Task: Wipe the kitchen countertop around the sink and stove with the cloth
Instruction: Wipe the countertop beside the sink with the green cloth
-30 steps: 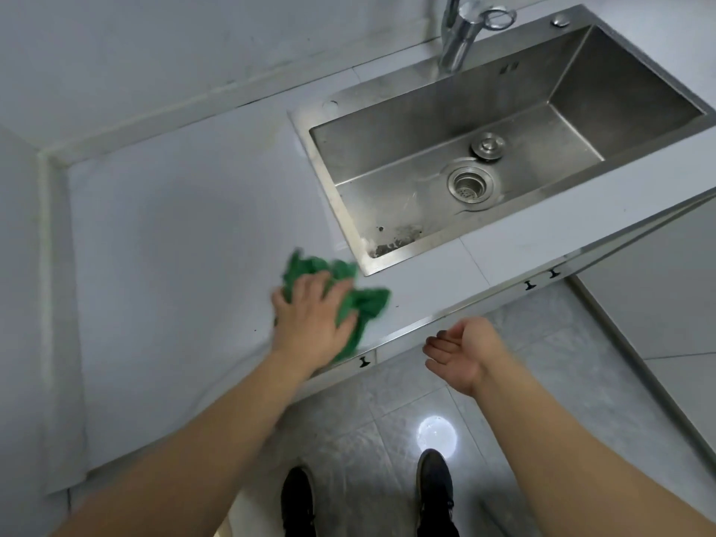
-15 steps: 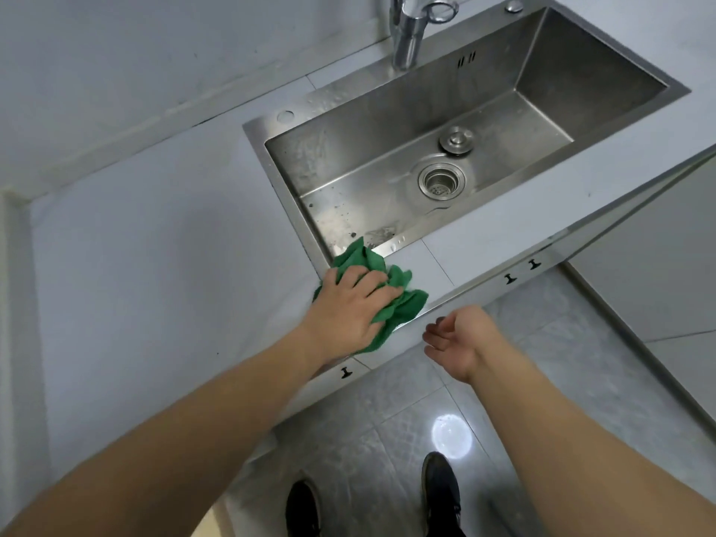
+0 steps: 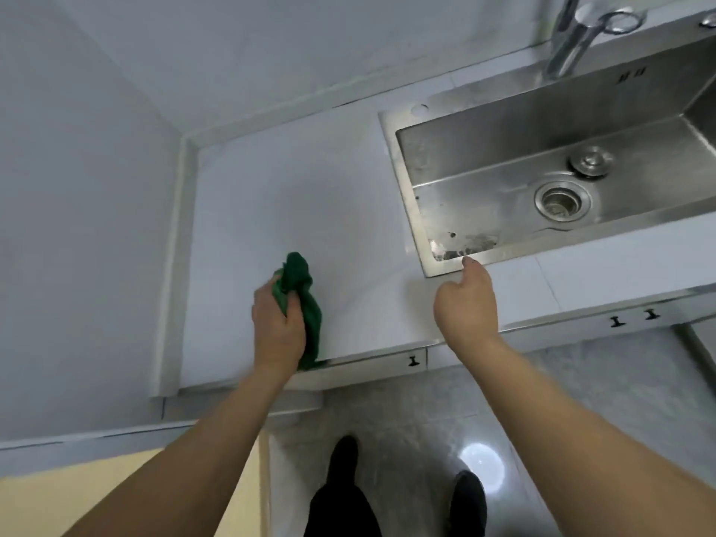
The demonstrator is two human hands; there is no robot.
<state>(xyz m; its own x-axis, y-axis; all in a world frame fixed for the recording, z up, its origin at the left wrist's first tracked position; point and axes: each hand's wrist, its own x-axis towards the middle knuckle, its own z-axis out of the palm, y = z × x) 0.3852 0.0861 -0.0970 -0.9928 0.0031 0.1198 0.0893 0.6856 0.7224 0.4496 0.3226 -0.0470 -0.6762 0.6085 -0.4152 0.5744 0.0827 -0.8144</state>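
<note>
Green cloth (image 3: 300, 300) bunched in the left hand's (image 3: 277, 323) curled fingers (image 3: 291, 310); right hand (image 3: 467, 304) loosely curled, holding nothing.

Left hand (image 3: 277, 327) clutching bunched green cloth (image 3: 300, 300) over white table (image 3: 294, 195), near its front edge. Right hand (image 3: 467, 300) loosely curled, holding nothing, forefinger extended at front-left corner of steel sink (image 3: 403, 176) (contact uncertain). Dark residue inside that corner. Drain (image 3: 562, 200), loose stopper (image 3: 591, 160) and faucet (image 3: 569, 40) noted.

Head cam, looks steeply down at countertop (image 3: 294, 195).
</note>
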